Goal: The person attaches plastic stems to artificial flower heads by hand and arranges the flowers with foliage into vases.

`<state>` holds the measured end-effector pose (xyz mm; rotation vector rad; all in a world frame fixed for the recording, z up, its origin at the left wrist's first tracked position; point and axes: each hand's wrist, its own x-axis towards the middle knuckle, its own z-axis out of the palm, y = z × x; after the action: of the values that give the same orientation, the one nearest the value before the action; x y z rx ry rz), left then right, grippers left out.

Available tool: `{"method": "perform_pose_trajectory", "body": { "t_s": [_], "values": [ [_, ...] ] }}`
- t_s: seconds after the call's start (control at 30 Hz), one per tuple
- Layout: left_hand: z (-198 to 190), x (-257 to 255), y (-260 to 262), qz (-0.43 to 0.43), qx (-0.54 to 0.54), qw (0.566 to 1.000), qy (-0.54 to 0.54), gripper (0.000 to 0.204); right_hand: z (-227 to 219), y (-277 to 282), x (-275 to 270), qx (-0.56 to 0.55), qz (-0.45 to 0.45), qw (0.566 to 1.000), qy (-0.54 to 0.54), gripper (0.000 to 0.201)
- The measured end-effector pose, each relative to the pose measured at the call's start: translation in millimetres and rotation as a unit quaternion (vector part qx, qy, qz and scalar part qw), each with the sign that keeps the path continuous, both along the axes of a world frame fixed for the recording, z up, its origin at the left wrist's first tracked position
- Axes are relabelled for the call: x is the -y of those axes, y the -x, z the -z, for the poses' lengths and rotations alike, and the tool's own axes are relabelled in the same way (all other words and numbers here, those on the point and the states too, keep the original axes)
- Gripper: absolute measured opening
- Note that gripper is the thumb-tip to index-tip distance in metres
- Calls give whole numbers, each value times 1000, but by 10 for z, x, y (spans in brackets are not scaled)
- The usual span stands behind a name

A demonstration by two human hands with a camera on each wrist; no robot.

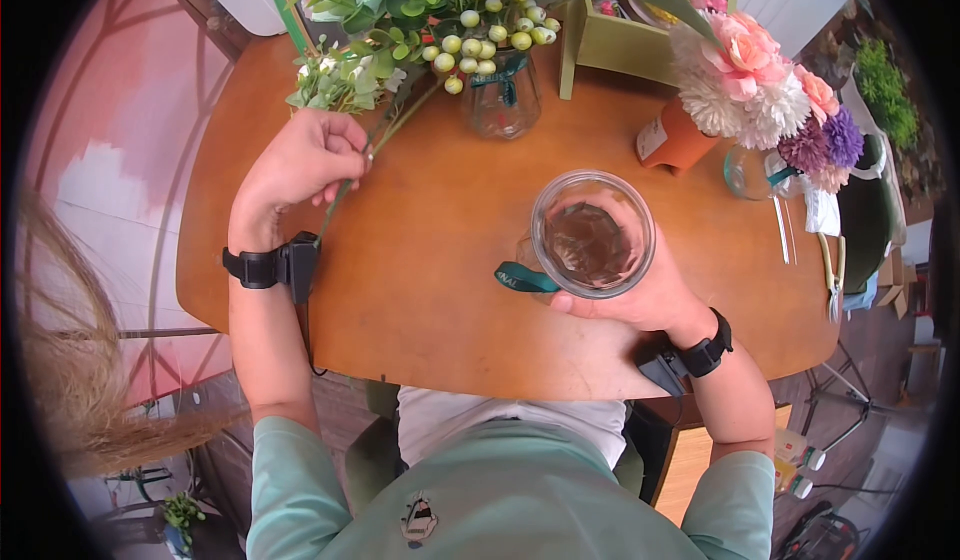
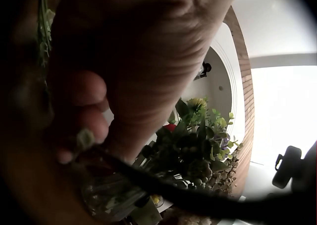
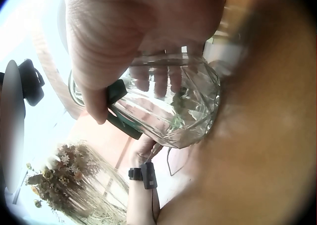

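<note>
My left hand (image 1: 300,165) pinches a thin green stem (image 1: 341,196) between thumb and fingers above the left part of the table. A spray of small white flowers and leaves (image 1: 335,82) shows just beyond that hand. With my right hand (image 1: 650,295) I grip a clear glass vase (image 1: 593,235) around its side, its round mouth facing up toward the head camera. A dark green ribbon (image 1: 524,278) hangs from the vase on its left. In the right wrist view, my fingers wrap the faceted glass (image 3: 198,96) and the thumb lies by the ribbon (image 3: 124,125).
Another glass vase (image 1: 503,100) with green berries (image 1: 478,48) and leaves stands at the back. An orange pot (image 1: 672,138), pink and white flowers (image 1: 750,75) and a green wooden box (image 1: 625,45) line the back right. Pliers (image 1: 832,270) lie at the table's right edge.
</note>
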<state>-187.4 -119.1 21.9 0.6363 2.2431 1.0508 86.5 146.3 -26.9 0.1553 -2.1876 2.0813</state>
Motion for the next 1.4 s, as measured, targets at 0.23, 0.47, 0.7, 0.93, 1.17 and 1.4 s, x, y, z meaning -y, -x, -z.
{"method": "perform_pose_trajectory", "body": {
  "t_s": [0.23,0.47,0.7,0.93,1.17,1.4],
  "values": [
    [211,-182,-14,31,-14,999,34,24,-33,-7,7,7,12,1000,-17,77],
    [539,-392,-29,-1,-140,990,32,33,-36,-18,9,9,13,999,-32,76],
    [225,-340,-170,-7,10,1000,-6,30,-27,-6,1,9,9,999,-30,75],
    [-210,47,-154,-48,-33,978,-202,25,-40,-6,-1,16,6,1000,-21,76],
    [-334,252,-147,-181,-171,899,-359,13,-31,-7,1,11,7,1000,-14,75],
    [-951,429,-915,-112,-276,839,-456,23,-9,11,7,-6,1,1000,-11,77]
  ]
}}
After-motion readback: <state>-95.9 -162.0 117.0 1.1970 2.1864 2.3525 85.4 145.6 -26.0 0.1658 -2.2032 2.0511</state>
